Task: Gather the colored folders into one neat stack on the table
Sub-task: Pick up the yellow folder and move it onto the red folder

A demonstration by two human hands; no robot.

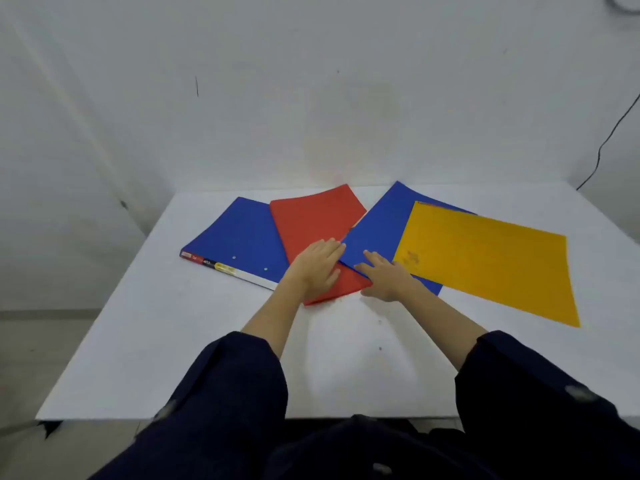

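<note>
Four folders lie fanned across the far half of the white table in front of you. Farthest left is a blue folder, its labelled spine toward you. A red folder overlaps its right edge and lies tilted. To the right, a second blue folder covers the red one's right side, and a yellow folder lies on top of that second blue one, reaching well out to the right.

Your left hand rests flat, palm down, on the near part of the red folder, fingers spread only a little and pointing toward the second blue folder's corner; it grips nothing. Your right hand lies palm down on the near left edge of the second blue folder, fingers loosely extended and the thumb reaching toward the red folder's near corner; you cannot tell whether the thumb is under the blue edge. The two hands are just beside each other. Dark sleeves cover both forearms up to mid-arm
</note>
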